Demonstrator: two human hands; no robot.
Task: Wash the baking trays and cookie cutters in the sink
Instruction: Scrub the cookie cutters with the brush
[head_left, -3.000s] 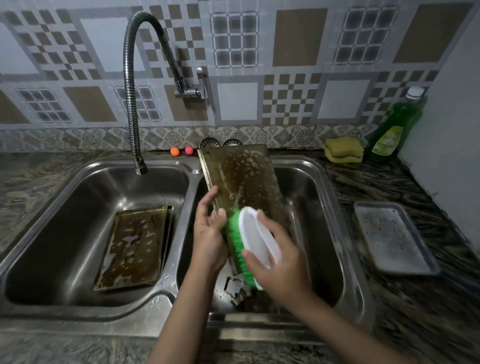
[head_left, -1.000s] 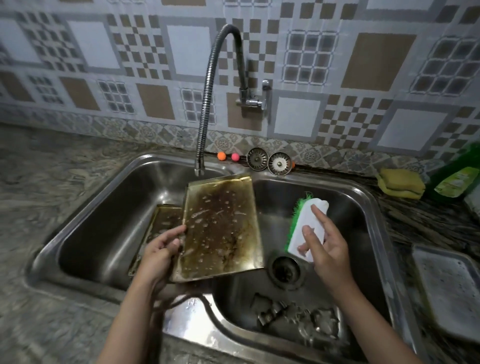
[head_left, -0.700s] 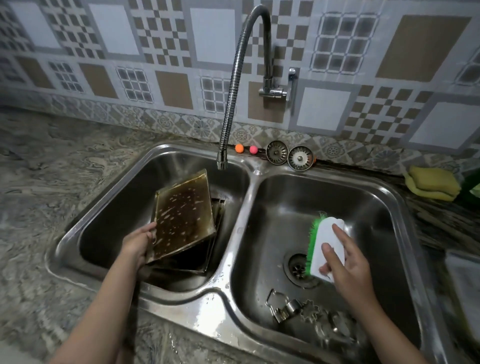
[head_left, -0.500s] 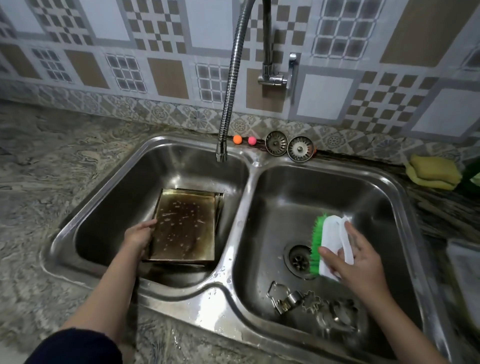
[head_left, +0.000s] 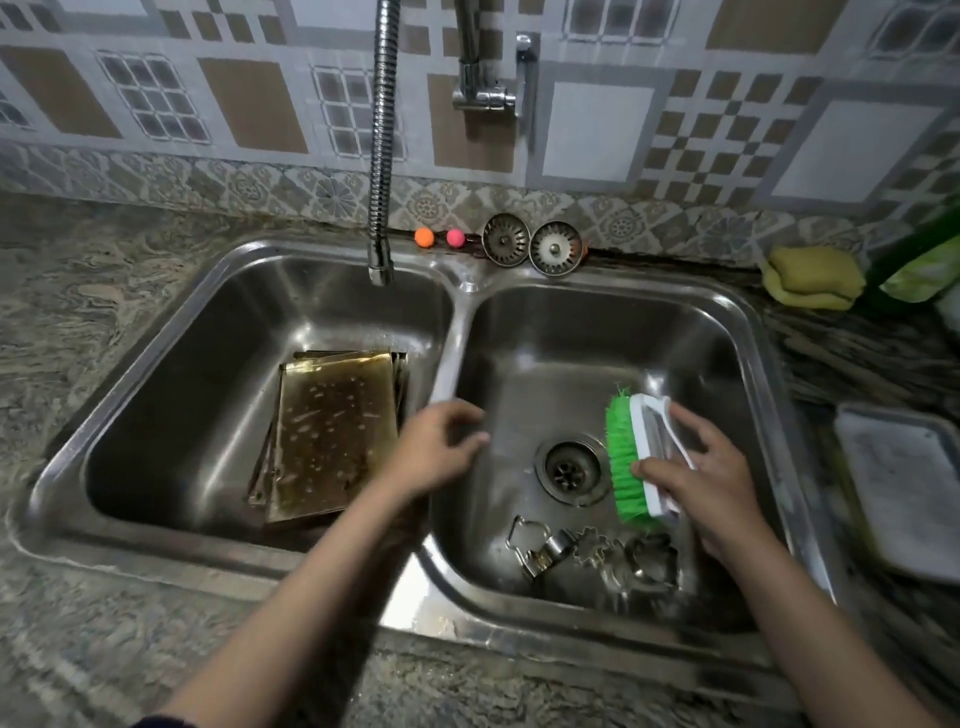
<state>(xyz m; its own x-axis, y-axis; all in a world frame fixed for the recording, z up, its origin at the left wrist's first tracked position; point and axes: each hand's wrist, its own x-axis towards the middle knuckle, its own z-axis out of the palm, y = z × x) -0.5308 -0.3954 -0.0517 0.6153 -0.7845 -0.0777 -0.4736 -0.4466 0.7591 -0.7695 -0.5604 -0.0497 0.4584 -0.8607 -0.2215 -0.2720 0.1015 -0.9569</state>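
Double sink (head_left: 457, 332) set in the table (head_left: 104, 291). Two stacked baking trays (head_left: 332, 436), brown and soapy, lie flat in the sink's left basin, under the faucet (head_left: 382, 156). Cookie cutters (head_left: 592, 553) sit at the near end of the right basin, just in front of the drain (head_left: 569, 470). Left hand (head_left: 434, 452) over the divider btwn basins, fingers loosely curled, holding nothing. Right hand (head_left: 706, 478) grips a green-bristled brush (head_left: 636, 457) w/ white back, over the right basin beside the drain. Another tray (head_left: 904, 488) on the table right of the sink.
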